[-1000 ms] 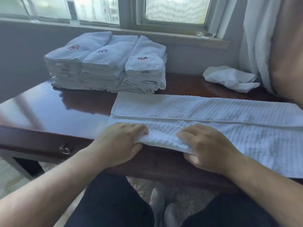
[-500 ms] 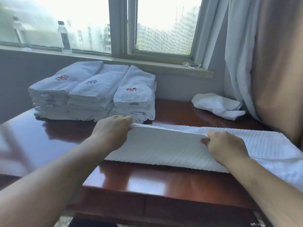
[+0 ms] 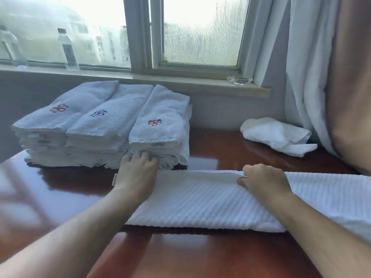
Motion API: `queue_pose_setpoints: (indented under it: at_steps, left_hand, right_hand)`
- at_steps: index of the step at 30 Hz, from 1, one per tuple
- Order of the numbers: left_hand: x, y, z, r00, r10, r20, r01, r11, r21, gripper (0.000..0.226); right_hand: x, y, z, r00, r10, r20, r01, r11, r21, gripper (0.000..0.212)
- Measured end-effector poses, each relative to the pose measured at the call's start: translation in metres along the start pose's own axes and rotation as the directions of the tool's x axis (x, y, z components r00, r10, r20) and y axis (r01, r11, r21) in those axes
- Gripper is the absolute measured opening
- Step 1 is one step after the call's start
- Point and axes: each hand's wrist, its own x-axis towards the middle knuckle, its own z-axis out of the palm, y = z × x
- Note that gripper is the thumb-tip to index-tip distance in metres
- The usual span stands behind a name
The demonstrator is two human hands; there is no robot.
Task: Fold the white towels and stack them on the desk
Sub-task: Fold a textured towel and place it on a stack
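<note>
Evidently the person is bringing the near long edge of the towel point(image 3: 200, 199) over to the far edge, which is why both hands are sitting out at that far fold line: the left hand point(image 3: 138, 173) is lying fairly flat at ten o'clock, its fingertips reaching the stacks point(image 3: 104, 133), while the right hand point(image 3: 261, 181) is pinching the edge at one o'clock. The towel is lying lengthwise across the desk point(image 3: 200, 253), probably to keep the strip straight for its next fold, and a crumpled cloth point(image 3: 277, 135) is waiting at two o'clock.

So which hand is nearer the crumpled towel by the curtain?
Right. The right hand sits in front and left of the crumpled towel; the left hand is much farther left.
</note>
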Motion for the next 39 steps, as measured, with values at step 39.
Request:
queue_pose_setpoints:
  at_steps: [39]
  left_hand:
    - [0.028,0.314,-0.027,0.688,0.696,-0.207,-0.645,0.456,-0.613,0.053]
  right_hand:
    - [-0.091,0.247,0.002,0.482,0.829,-0.284,-0.776,0.555,0.301,0.017]
